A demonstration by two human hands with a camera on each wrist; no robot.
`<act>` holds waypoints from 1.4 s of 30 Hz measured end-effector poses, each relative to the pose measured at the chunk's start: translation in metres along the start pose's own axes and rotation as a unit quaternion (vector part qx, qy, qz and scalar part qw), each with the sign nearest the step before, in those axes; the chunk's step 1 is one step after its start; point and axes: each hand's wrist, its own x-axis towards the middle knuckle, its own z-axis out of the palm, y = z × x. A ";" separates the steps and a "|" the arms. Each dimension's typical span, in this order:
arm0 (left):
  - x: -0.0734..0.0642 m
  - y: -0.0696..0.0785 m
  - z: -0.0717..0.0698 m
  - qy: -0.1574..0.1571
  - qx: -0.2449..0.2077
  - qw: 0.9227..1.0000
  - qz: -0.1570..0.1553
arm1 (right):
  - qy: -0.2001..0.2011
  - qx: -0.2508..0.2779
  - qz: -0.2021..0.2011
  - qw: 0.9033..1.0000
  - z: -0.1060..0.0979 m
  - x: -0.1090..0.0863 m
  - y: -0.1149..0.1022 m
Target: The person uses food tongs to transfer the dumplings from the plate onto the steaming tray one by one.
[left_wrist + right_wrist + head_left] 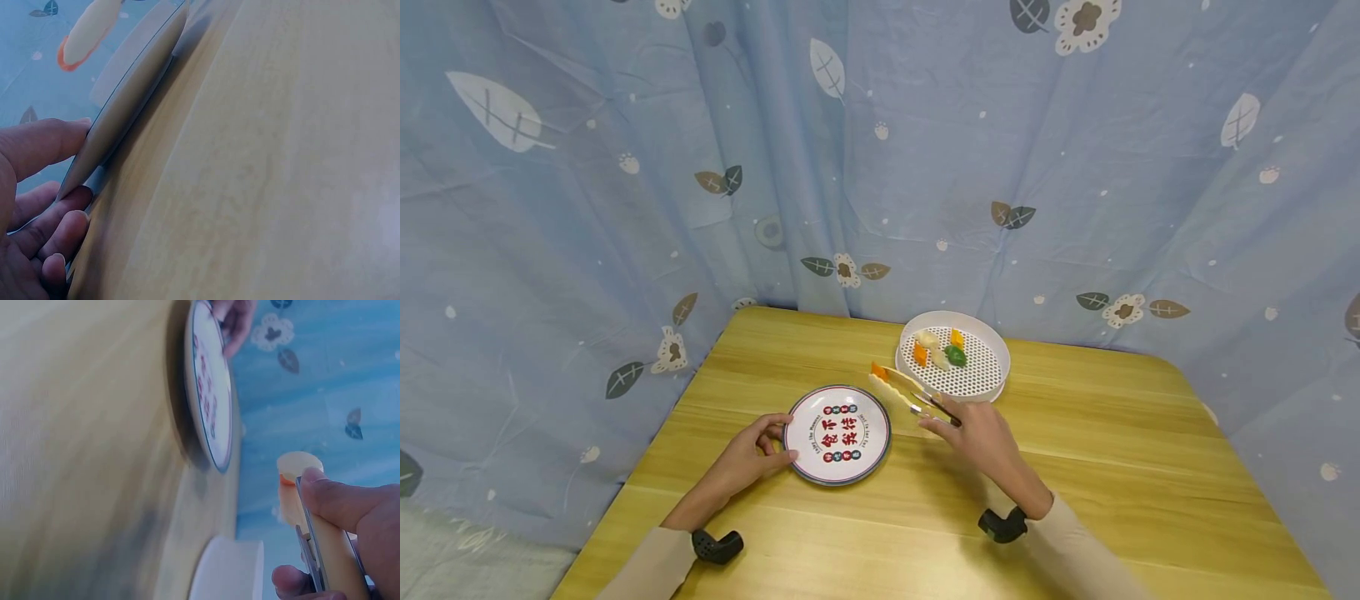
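My left hand [756, 450] holds the left rim of a round white plate [806, 442] with red characters and a blue edge. In the left wrist view, the thumb lies at the rim and the fingers reach beneath. The plate looks slightly raised on that side. With my right hand [981, 437] I grip tongs [892, 393] with cream-coloured tips, held above the table between plate and basket. An orange piece of food [878, 371] is pinched at the tips. In the right wrist view, the thumb presses the tongs' handle [337, 550].
Behind the tongs, a white round basket [1002, 358] with a perforated base holds several food pieces: orange [921, 355], yellow [957, 338], green [956, 356] and cream-coloured [928, 339]. The wooden table [1097, 442] ends at a blue patterned curtain [925, 167] behind and at the sides.
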 end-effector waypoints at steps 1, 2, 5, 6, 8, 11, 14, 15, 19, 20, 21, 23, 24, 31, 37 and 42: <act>0.000 0.000 0.000 0.001 0.000 1.000 -0.001 | -0.001 -0.002 0.007 1.000 -0.003 0.000 0.003; 0.000 0.000 0.000 0.001 0.001 1.000 -0.001 | -0.003 -0.004 0.014 1.000 -0.006 0.000 0.005; -0.001 0.000 -0.001 0.002 0.002 1.000 -0.002 | -0.009 -0.013 0.035 0.999 -0.013 0.000 0.014; -0.001 0.000 -0.001 0.003 0.002 1.000 -0.003 | -0.010 -0.016 0.040 0.999 -0.016 0.000 0.016; -0.002 0.001 -0.001 0.003 0.002 1.000 -0.004 | -0.013 -0.021 0.047 0.999 -0.019 0.000 0.023; -0.003 0.001 -0.001 0.003 0.000 1.000 -0.005 | -0.019 -0.026 0.060 0.998 -0.023 0.000 0.033; -0.003 0.001 -0.001 0.003 0.000 1.000 -0.005 | -0.024 -0.030 0.070 0.997 -0.026 -0.001 0.043; -0.003 0.001 -0.001 0.003 0.000 1.000 -0.005 | -0.025 -0.031 0.072 0.997 -0.027 -0.001 0.046; -0.004 0.001 -0.002 0.003 -0.004 1.000 -0.005 | -0.029 -0.031 0.077 0.996 -0.030 0.000 0.057; -0.004 0.001 -0.002 0.003 -0.005 1.000 -0.005 | -0.030 -0.033 0.078 0.996 -0.030 0.000 0.059; -0.004 0.001 -0.002 0.002 -0.006 1.000 -0.004 | -0.031 -0.034 0.080 0.996 -0.031 0.000 0.061; -0.004 0.000 -0.002 0.003 -0.008 1.000 -0.002 | -0.033 -0.039 0.079 0.996 -0.031 0.001 0.066; -0.003 0.000 -0.002 0.004 -0.009 1.000 -0.002 | -0.033 -0.042 0.079 0.995 -0.031 0.002 0.067; -0.005 -0.001 -0.002 0.004 -0.005 1.000 -0.001 | -0.038 -0.044 0.066 0.996 -0.031 0.005 0.073; -0.004 0.000 -0.002 0.002 -0.004 1.000 -0.010 | -0.062 -0.046 0.069 0.995 -0.031 0.011 0.075; -0.001 0.002 -0.001 0.000 -0.003 1.000 -0.005 | -0.079 -0.044 0.084 0.992 -0.033 0.015 0.075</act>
